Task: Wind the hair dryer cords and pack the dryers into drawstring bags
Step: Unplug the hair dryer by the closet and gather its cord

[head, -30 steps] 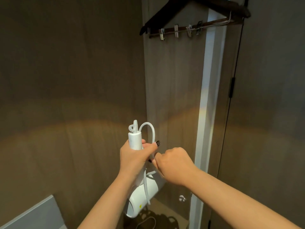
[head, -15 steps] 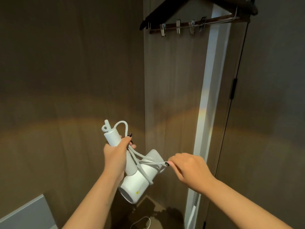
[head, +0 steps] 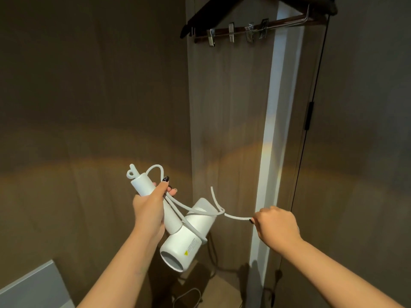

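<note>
Two hands: both are raised in front of a brown wood-panel wall, each holding part of one white hair dryer.
Left hand (head: 149,211): its fingers are wrapped round the dryer's handle, thumb up along the side, with loops of cord trapped under the fingers.
Hair dryer (head: 187,240): it is held in the air and tilted, the handle end with its hanging loop pointing up and left, the open barrel pointing down toward the camera.
Cord (head: 236,217): white; it arcs out of the handle top, passes under the left fingers, crosses the barrel and runs right to the other hand, with a loose curl rising between.
Right hand (head: 275,226): curled into a fist, it pinches the cord at its fingertips, well apart from the dryer.
Hanger (head: 255,26): dark wood with metal clips, hanging at the top.
Floor: more cord lies in shadow below the dryer.
</note>
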